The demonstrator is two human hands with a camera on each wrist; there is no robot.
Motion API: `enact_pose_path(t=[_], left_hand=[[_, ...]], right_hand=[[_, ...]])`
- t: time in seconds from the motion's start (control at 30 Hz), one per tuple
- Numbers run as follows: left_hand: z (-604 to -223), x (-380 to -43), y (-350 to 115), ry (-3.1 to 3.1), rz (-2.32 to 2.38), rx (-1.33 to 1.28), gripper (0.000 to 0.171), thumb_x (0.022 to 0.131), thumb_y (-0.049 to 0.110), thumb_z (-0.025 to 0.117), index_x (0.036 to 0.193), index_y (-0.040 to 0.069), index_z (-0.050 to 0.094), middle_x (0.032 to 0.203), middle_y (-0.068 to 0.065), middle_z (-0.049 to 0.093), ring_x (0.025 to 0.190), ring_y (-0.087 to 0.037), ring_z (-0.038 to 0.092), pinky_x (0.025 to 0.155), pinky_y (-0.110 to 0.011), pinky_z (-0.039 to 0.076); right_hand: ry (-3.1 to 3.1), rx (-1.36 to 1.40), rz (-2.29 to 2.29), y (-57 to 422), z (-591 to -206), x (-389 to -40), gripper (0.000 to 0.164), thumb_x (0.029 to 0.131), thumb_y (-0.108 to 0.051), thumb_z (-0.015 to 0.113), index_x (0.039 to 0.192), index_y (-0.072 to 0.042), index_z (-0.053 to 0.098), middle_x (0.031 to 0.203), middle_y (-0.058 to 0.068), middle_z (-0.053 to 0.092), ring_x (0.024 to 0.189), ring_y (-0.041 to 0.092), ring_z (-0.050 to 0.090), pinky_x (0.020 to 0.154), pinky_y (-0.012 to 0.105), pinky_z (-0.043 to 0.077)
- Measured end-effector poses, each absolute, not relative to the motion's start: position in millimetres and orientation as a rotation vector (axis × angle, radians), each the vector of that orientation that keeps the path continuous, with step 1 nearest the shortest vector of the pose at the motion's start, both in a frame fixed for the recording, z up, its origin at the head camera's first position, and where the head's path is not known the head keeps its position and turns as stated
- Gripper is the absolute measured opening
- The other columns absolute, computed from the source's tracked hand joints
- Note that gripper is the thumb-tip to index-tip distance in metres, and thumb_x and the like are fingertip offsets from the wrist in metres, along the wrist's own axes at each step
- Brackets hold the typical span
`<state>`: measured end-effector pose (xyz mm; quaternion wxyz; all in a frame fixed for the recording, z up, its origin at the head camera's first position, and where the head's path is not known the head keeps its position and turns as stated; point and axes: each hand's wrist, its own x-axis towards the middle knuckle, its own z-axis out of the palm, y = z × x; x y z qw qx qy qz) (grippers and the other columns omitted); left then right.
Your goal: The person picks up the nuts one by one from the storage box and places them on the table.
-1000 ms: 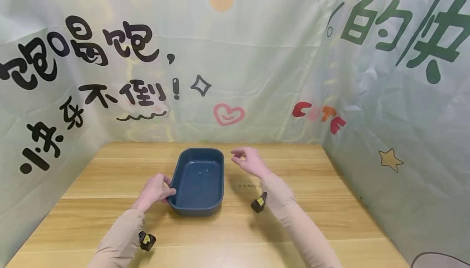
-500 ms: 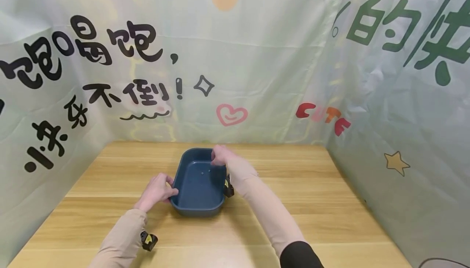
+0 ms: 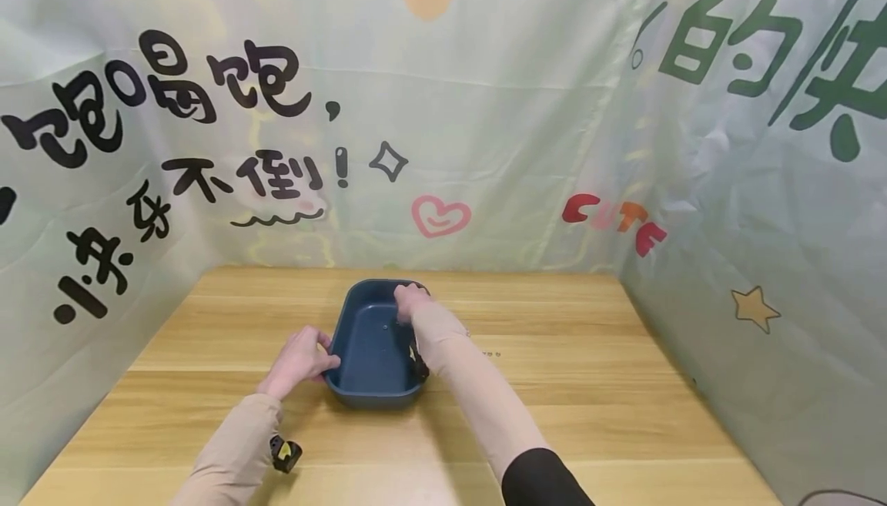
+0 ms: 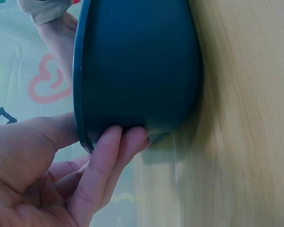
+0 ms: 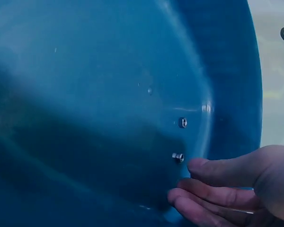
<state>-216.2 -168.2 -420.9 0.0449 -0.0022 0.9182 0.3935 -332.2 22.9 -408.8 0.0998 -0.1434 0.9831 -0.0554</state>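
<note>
A dark blue rectangular tub (image 3: 374, 367) stands on the wooden table. My left hand (image 3: 298, 361) grips its left rim, thumb over the inside and fingers (image 4: 97, 170) against the outer wall. Inside the far right part of the tub is my right hand (image 3: 409, 303), fingers relaxed. In the right wrist view its thumb and fingertips lie low over the tub floor, with nothing visible between them. Just beyond the thumb tip is a small shiny metal nut (image 5: 180, 157). A second nut (image 5: 182, 123) lies a little farther off.
To the right of the tub, several tiny nuts (image 3: 492, 353) lie on the table (image 3: 589, 383), partly hidden by the right sleeve (image 3: 478, 390). Black wrist cameras (image 3: 285, 454) hang under both forearms. Printed cloth walls (image 3: 499, 144) enclose the table's back and sides.
My right hand has moved left from above the table into the tub, and its fingers now sit slightly lower there. The left hand keeps its grip on the rim.
</note>
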Motion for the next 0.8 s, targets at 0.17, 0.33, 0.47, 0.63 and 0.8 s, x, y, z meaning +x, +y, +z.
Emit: enact_pose_path(t=[0.17,0.33,0.47,0.63,0.8], left_hand=[[-421.9,-217.5,-168.6,2.803,1.211,-0.018,0.021,0.067,0.004,0.066,0.084,-0.004,0.058,0.07,-0.013,0.064,0.042,-0.014,0.061,0.047,-0.027,0.053],[-422.2,-217.9,-169.1,2.805,1.212,-0.021,0.022,0.067,0.004,0.066,0.085,-0.005,0.059,0.07,-0.013,0.065,0.042,-0.014,0.061,0.047,-0.026,0.053],[-421.8,-217.7,-169.0,2.801,1.207,-0.028,0.024,0.067,0.005,0.066,0.087,-0.005,0.059,0.073,-0.015,0.065,0.042,-0.015,0.061,0.047,-0.026,0.053],[-421.1,-217.9,-168.4,2.778,1.217,-0.039,0.023,0.068,0.004,0.065,0.087,-0.005,0.058,0.073,-0.015,0.065,0.045,-0.017,0.062,0.047,-0.027,0.053],[-421.6,-217.5,-168.2,2.777,1.223,-0.034,0.02,0.068,0.004,0.065,0.085,-0.004,0.059,0.07,-0.013,0.064,0.045,-0.017,0.062,0.047,-0.027,0.053]], right_hand=[[2.911,-0.436,-0.15,20.3,-413.7,-334.5,0.027,0.073,-0.012,0.067,0.098,-0.014,0.058,0.108,0.008,0.058,0.098,0.026,0.056,0.078,0.035,0.049],[2.897,-0.444,-0.124,18.5,-417.8,-334.5,0.032,0.074,-0.011,0.066,0.105,-0.015,0.057,0.115,0.008,0.055,0.105,0.027,0.052,0.082,0.038,0.048],[2.905,-0.452,-0.102,17.6,-419.5,-333.3,0.033,0.075,-0.011,0.066,0.106,-0.015,0.057,0.116,0.008,0.055,0.106,0.027,0.053,0.081,0.038,0.049],[2.92,-0.466,-0.089,17.1,-420.8,-331.8,0.027,0.077,-0.011,0.063,0.104,-0.014,0.058,0.114,0.008,0.056,0.103,0.027,0.055,0.078,0.038,0.05],[2.941,-0.466,-0.118,17.0,-423.9,-332.1,0.026,0.077,-0.01,0.063,0.103,-0.015,0.059,0.11,0.008,0.058,0.099,0.027,0.056,0.074,0.038,0.05]])
